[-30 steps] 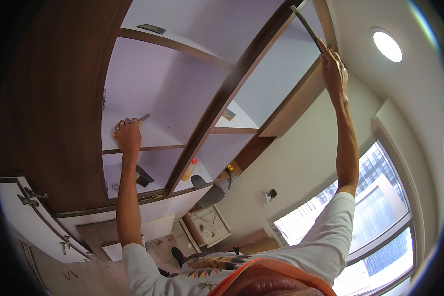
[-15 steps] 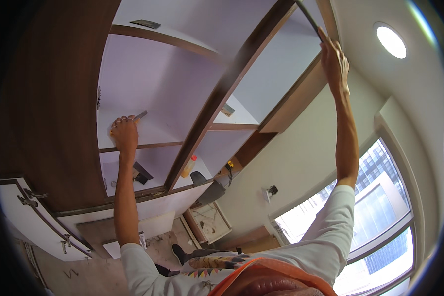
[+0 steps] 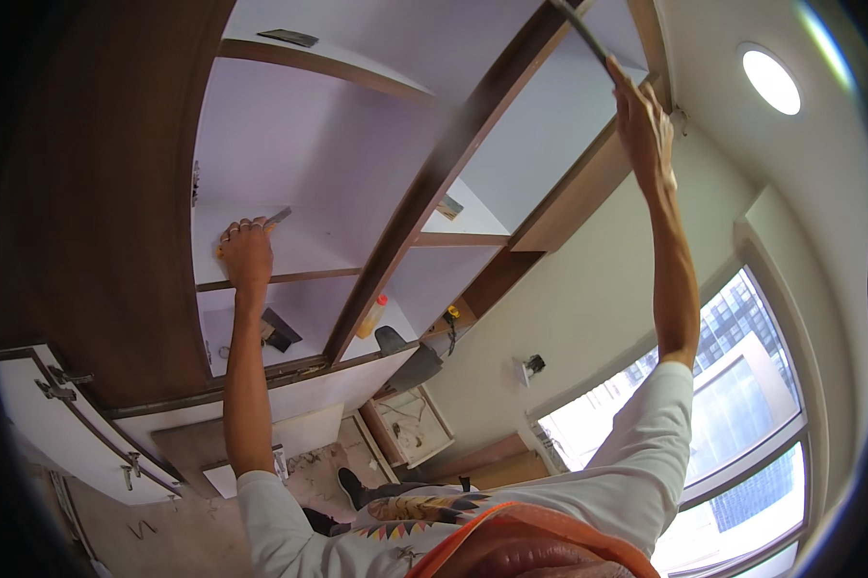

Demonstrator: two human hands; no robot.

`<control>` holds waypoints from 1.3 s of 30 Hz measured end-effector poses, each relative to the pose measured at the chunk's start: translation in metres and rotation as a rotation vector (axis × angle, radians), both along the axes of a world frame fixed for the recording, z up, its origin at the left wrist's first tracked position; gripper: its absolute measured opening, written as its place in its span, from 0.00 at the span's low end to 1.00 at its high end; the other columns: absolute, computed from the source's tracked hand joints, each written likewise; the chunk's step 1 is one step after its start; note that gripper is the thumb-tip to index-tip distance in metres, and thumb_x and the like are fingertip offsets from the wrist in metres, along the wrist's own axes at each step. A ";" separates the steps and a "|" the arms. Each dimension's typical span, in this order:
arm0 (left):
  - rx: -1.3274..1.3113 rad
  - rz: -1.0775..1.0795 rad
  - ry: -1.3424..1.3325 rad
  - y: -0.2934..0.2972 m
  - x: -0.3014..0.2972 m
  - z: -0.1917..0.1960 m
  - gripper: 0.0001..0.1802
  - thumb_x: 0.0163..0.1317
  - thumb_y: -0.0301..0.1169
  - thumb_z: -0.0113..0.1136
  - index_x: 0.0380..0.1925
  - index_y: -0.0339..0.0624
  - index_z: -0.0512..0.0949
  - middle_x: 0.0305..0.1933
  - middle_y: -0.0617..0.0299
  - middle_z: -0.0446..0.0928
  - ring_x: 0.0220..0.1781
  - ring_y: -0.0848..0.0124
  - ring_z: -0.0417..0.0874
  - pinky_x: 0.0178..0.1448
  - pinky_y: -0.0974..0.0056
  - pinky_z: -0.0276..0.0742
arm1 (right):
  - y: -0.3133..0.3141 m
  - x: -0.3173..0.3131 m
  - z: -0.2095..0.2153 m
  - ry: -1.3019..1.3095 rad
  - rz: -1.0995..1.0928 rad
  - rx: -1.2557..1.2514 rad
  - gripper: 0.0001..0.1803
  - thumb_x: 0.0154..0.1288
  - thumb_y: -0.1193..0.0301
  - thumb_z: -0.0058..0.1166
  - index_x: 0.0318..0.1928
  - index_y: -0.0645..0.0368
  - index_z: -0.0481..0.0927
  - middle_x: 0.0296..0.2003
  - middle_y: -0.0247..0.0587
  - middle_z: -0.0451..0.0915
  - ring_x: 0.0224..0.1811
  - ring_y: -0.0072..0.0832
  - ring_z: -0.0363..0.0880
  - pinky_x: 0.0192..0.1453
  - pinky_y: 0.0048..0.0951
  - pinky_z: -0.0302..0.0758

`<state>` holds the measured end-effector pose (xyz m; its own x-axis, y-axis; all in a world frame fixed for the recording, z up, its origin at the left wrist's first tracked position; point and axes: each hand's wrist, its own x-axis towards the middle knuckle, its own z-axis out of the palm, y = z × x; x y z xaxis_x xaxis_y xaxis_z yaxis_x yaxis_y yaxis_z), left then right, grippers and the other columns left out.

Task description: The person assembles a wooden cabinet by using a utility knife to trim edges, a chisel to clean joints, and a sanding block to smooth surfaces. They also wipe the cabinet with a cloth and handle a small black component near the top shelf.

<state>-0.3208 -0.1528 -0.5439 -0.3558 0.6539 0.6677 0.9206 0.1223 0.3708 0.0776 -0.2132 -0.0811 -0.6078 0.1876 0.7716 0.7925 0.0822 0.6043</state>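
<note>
1. While the right hand (image 3: pixel 643 125) stays high at the top front edge of the cabinet (image 3: pixel 97 193), it keeps its fingers closed round a thin dark strip (image 3: pixel 578 34) that runs up and left out of the picture; compared with a second ago the hand sits at almost the same spot on that edge
2. Against that, the left hand (image 3: pixel 246 252) has hardly shifted either: it rests on the pale shelf (image 3: pixel 309 252) of the left compartment, curled round a small tool (image 3: pixel 276 218) whose grey tip pokes out past the knuckles and whose yellowish end shows at the heel of the hand
3. What has changed is mostly the view, which has tipped a little, so the shelves and the central upright (image 3: pixel 434 183) slide slightly in the picture while both arms hold their reach
4. Judging from this, the work at the strip is being held steady, not advanced, with one hand bracing inside and the other pinning the strip
5. Whether the tool is a knife or a scraper is hard to tell at this size
6. Lower down, an orange-capped bottle (image 3: pixel 371 316) stands on a shelf, well apart from both hands
</note>
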 end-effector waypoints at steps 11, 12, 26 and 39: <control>-0.033 -0.024 -0.017 0.004 -0.003 -0.003 0.17 0.67 0.34 0.65 0.55 0.48 0.83 0.50 0.59 0.84 0.58 0.59 0.81 0.66 0.52 0.73 | -0.001 0.005 0.006 0.027 -0.005 -0.001 0.27 0.78 0.70 0.51 0.72 0.31 0.73 0.36 0.46 0.83 0.32 0.45 0.86 0.36 0.47 0.84; -0.036 0.005 -0.011 0.003 -0.008 -0.005 0.17 0.67 0.34 0.65 0.55 0.48 0.83 0.50 0.59 0.84 0.58 0.59 0.81 0.66 0.52 0.73 | 0.004 0.010 -0.013 0.001 0.036 -0.032 0.27 0.78 0.70 0.52 0.72 0.30 0.73 0.35 0.46 0.82 0.31 0.44 0.86 0.36 0.46 0.85; -0.038 0.024 -0.001 0.002 0.000 0.000 0.16 0.67 0.34 0.65 0.54 0.47 0.85 0.48 0.59 0.85 0.58 0.60 0.82 0.65 0.53 0.74 | -0.006 0.016 -0.062 0.130 -0.023 -0.180 0.27 0.78 0.70 0.53 0.71 0.29 0.75 0.35 0.44 0.79 0.34 0.44 0.83 0.38 0.45 0.81; -0.052 0.034 0.013 0.003 0.003 0.000 0.16 0.68 0.34 0.65 0.55 0.47 0.85 0.49 0.59 0.85 0.58 0.60 0.82 0.64 0.54 0.74 | -0.008 0.021 -0.063 0.096 -0.015 -0.127 0.27 0.77 0.71 0.54 0.72 0.31 0.74 0.35 0.44 0.79 0.31 0.42 0.82 0.35 0.42 0.81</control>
